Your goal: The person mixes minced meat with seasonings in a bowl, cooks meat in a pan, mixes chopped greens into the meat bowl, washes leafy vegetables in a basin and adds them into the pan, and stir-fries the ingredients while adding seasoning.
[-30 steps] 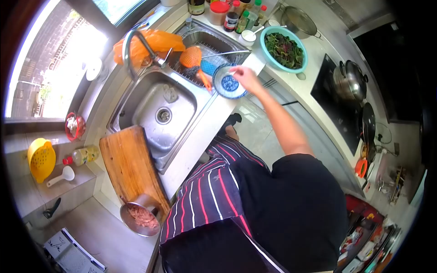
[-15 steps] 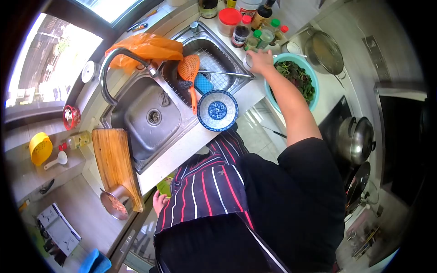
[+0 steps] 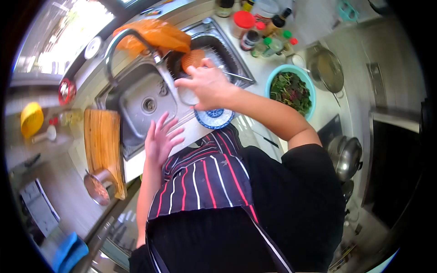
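My right hand [image 3: 211,84] grips a small whitish bowl or cup [image 3: 187,96], partly hidden by my fingers and blurred. It is above the divider between the two sink basins, just over the blue-and-white patterned bowl [image 3: 214,119], which my wrist partly covers. My left hand [image 3: 162,136] is raised by the front edge of the left basin [image 3: 136,118], fingers spread, with nothing in it. Behind my right hand, an orange slotted strainer [image 3: 193,59] lies in the right basin.
A turquoise basin [image 3: 313,91] of leafy greens stands right of the sink, near bottles and jars [image 3: 249,40]. At left, a wooden cutting board [image 3: 102,145] lies beside a small pot [image 3: 96,189]. An orange plastic bag [image 3: 159,34] is behind the faucet [image 3: 109,59].
My right hand has moved left from the counter by the greens to over the sink, carrying the small whitish bowl or cup. My left hand has come up from beside the apron.
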Tool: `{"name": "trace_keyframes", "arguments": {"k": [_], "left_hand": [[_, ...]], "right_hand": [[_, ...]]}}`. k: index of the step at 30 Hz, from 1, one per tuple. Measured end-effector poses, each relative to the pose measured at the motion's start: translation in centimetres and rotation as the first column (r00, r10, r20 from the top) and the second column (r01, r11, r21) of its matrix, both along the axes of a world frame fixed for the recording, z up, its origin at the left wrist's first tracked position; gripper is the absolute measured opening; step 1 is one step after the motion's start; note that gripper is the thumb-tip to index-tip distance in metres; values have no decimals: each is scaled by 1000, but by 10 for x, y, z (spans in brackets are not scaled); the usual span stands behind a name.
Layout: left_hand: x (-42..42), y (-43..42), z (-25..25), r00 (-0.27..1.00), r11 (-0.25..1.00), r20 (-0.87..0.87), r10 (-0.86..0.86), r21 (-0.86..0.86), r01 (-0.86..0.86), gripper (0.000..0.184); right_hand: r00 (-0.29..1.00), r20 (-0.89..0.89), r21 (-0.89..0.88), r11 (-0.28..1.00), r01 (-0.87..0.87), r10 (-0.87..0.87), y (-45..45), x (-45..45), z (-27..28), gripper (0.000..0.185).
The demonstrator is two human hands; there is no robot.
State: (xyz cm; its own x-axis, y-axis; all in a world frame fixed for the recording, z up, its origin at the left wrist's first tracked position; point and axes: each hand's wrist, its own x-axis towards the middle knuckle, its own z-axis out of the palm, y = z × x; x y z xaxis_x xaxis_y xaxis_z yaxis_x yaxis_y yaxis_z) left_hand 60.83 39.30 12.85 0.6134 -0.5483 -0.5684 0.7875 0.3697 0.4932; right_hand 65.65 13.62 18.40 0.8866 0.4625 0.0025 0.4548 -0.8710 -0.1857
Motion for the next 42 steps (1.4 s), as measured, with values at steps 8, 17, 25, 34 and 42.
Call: {"name": "trace_keyframes", "arguments": {"k": [8, 17, 25, 34, 42], "left_hand": [[21, 64, 0, 919, 834, -112, 378, -389, -391, 56], [-14, 258, -7, 835, 689, -81, 544, -525, -500, 65], [-69, 395, 11, 734, 667, -58, 677, -373, -645, 65], [-105, 475, -12, 612, 557, -93, 785, -324, -765, 67], [-121, 506, -24, 522, 481, -122, 844, -257, -838, 68]], "right_hand": [[946, 15, 19, 946, -325, 325, 173, 4, 44, 73], [988, 24, 823, 558, -106, 152, 306, 18, 46, 78], [736, -393, 858, 507, 78, 552, 485, -18, 5, 21], [773, -236, 884, 461, -81, 589, 575, -52, -27, 23], [606, -604, 794, 333, 508, 518, 623, -44, -49, 26]]}}
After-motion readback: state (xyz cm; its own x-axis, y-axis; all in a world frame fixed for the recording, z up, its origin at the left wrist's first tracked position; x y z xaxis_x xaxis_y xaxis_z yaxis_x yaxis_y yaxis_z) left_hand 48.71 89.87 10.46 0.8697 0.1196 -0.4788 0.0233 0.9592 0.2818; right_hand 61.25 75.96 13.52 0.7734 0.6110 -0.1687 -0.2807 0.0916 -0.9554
